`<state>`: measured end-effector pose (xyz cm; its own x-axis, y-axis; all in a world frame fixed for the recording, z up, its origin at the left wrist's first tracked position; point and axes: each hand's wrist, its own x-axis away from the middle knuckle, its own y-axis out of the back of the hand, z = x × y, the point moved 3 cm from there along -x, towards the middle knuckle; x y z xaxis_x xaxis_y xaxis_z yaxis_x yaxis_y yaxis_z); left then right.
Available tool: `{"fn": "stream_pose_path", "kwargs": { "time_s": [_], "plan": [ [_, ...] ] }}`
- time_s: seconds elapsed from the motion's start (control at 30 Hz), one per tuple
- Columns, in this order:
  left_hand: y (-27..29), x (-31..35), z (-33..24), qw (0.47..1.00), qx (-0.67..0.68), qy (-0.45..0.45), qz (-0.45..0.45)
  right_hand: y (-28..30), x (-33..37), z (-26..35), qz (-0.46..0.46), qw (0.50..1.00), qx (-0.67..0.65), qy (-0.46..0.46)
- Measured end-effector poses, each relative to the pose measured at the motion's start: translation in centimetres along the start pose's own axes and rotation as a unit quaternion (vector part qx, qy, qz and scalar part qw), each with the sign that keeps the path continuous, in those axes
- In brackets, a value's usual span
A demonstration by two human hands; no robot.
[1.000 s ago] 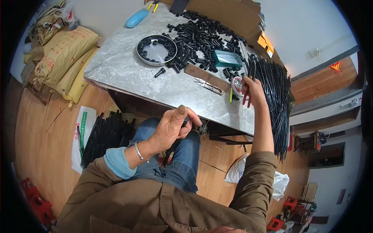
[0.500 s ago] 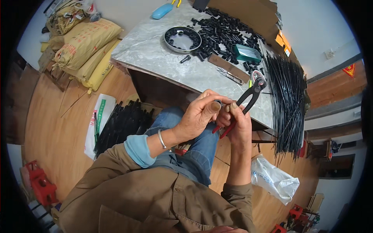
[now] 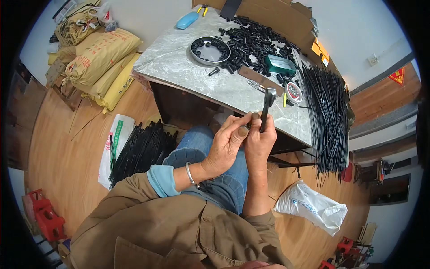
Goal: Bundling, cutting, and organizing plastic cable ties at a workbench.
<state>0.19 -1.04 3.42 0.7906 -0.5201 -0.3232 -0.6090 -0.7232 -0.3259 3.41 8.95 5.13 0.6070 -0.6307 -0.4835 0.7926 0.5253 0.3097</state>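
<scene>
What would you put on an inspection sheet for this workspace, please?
Surface: grey marbled table, crowded toward the back and right.
Things in use: red-handled pincers.
Clutter: heaped black bolt-shaped parts, steel dish, green box.
Hands: right hand grips the pincers; left hand appears to touch it, any held piece hidden.
Cables: no power cable seen; thin black strands overhang the table.
Surroundings: stacked sacks left, white bag on the floor.

- Table (image 3: pixel 174 65): parts heap (image 3: pixel 255 42) far side, dish (image 3: pixel 209 53) left of it, flat bar (image 3: pixel 262 81) nearer.
- Rods (image 3: pixel 327 116) along table's right end, small bowl (image 3: pixel 287 90) just left.
- Sacks (image 3: pixel 104 58) stacked left of table.
- Floor: bundle (image 3: pixel 143 150) left of legs (image 3: pixel 195 141), bag (image 3: pixel 311 206) right.
- Near side: pliers (image 3: pixel 266 107) in right hand (image 3: pixel 260 144), left hand (image 3: pixel 225 144) beside it.
</scene>
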Motion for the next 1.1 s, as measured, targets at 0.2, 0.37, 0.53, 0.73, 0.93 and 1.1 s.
{"fn": "stream_pose_path", "kwargs": {
  "time_s": [0.2,0.37,0.53,0.73,0.93,1.1],
  "plan": [
    [1.7,-0.5,0.2,0.999,0.043,0.022,0.008,-0.5,-0.1,0.1,0.075,0.983,-0.123,-0.115],
    [3.1,-0.9,0.1,0.988,0.122,0.085,0.041,-0.8,-0.3,-0.8,0.104,0.959,-0.193,-0.18],
    [4.1,-1.3,1.1,0.989,0.113,0.09,0.02,-1.9,1.0,1.4,0.215,0.904,-0.293,-0.224],
    [4.3,-1.4,0.8,0.994,0.068,0.085,0.027,-2.3,1.3,1.1,0.194,0.919,-0.266,-0.22],
    [4.4,-1.4,0.8,0.994,0.068,0.08,0.037,-2.4,1.3,1.6,0.176,0.92,-0.27,-0.223],
    [4.1,-1.5,0.8,0.995,0.077,0.055,0.024,-2.4,1.4,1.3,0.161,0.922,-0.274,-0.222]
  ]
}}
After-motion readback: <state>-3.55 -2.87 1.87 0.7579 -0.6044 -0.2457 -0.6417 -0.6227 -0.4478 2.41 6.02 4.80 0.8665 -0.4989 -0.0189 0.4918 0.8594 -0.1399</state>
